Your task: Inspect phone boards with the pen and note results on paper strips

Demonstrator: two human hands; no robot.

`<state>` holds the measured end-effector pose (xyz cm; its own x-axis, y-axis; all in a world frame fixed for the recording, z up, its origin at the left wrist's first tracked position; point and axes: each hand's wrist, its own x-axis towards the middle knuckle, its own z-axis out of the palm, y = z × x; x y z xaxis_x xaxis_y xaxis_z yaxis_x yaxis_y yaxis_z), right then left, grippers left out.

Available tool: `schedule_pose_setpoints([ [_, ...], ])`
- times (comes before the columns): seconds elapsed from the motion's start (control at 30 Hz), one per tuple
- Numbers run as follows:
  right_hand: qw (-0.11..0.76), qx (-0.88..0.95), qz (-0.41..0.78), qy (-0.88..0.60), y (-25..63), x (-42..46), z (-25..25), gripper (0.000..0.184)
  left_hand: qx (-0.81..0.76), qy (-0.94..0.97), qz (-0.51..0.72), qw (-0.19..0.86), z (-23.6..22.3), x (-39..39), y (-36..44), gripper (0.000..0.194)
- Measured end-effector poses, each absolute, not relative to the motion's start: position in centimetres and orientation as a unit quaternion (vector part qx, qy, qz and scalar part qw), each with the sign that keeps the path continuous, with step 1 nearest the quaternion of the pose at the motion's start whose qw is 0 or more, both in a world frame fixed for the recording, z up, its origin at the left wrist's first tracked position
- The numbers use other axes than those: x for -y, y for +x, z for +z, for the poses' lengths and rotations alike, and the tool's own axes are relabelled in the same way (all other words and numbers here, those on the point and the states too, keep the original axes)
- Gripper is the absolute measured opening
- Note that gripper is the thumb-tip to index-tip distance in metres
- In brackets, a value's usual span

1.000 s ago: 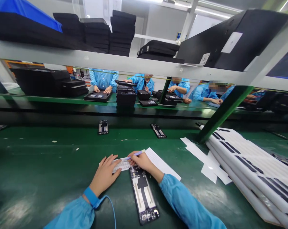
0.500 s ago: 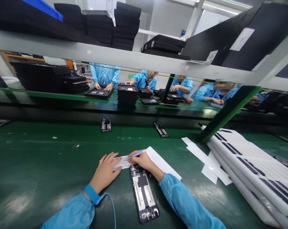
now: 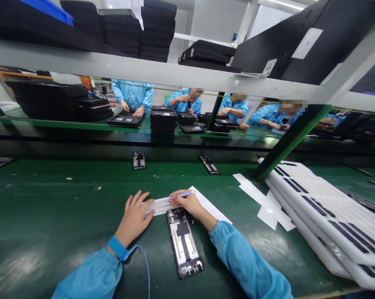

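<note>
My left hand (image 3: 134,220) lies with fingers spread, its fingertips resting on the left end of a pale printed strip (image 3: 160,205). A blue wrist strap (image 3: 117,248) with a coiled cord circles that wrist. In my right hand (image 3: 187,203) is a slim lavender pen-like tool (image 3: 184,194), pinched between the fingers over the right end of the strip. Its tip is hidden by the fingers. Just below the right hand, an opened phone body (image 3: 185,243) lies with its inside facing up. A white printed sheet (image 3: 210,207) extends beneath and beyond my right wrist.
Two more opened phone bodies, one left (image 3: 139,160) and one right (image 3: 210,165), lie farther back. Loose white papers (image 3: 262,201) sit beside stacked white slotted trays (image 3: 327,211) at right. A green post (image 3: 295,141) and an overhead shelf (image 3: 119,66) stand ahead; co-workers sit beyond.
The whole view has shifted slightly. My left hand has slid back a little toward the strip's left end, showing more of it. My right hand still holds the pen-like tool over the strip.
</note>
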<state>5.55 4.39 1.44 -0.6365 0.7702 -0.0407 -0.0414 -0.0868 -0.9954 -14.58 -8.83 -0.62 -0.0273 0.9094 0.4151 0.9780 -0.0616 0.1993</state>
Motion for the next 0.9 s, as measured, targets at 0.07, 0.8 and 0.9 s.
schedule_pose_setpoints([
  [0.07, 0.31, 0.6, 0.675, -0.295, 7.5, -3.6, 1.9, 0.044, 0.672, -0.688, -0.258, 0.091, -0.1, 9.6, -13.4, 0.032],
  [0.8, 0.212, 0.661, 0.672, -0.259, 19.5, 5.2, -0.2, 0.023, 0.564, -0.808, -0.157, 0.069, 0.1, 20.4, -1.5, 0.038],
  [0.9, 0.207, 0.668, 0.67, -0.249, 19.4, 5.4, -0.2, 0.022, 0.56, -0.81, -0.159, 0.065, 0.3, 20.3, -1.5, 0.038],
])
